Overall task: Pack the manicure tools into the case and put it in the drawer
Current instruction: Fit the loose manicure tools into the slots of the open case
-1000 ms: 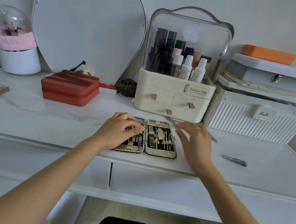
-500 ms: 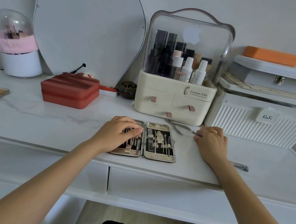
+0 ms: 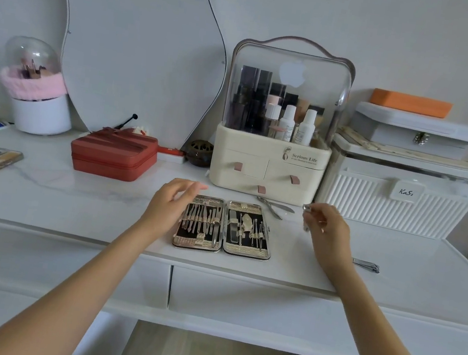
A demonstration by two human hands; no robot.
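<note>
The white surface [image 3: 40,203] carries all items, with two closed drawer fronts [image 3: 268,307] below its front edge. At the rear stands a cream cosmetic organizer [image 3: 271,164] with a clear domed lid, flanked to the right by a ribbed white storage box [image 3: 399,202] and to the left by a red zip box [image 3: 114,156]. The manicure case [image 3: 225,227] lies open and flat near the front edge, centred, both halves showing tools strapped in rows. The left hand [image 3: 170,207] hovers over the case's left edge, fingers spread and loose, gripping nothing. The right hand [image 3: 329,231] is raised just right of the case, its grip closed on a small metal tool [image 3: 306,218] pinched between thumb and fingertips; the tool is blurred and its type cannot be told. A cuticle nipper [image 3: 274,206] lies on the surface just behind the case's right half. A nail clipper [image 3: 367,264] lies to the right of the right wrist, well apart from the case.
</note>
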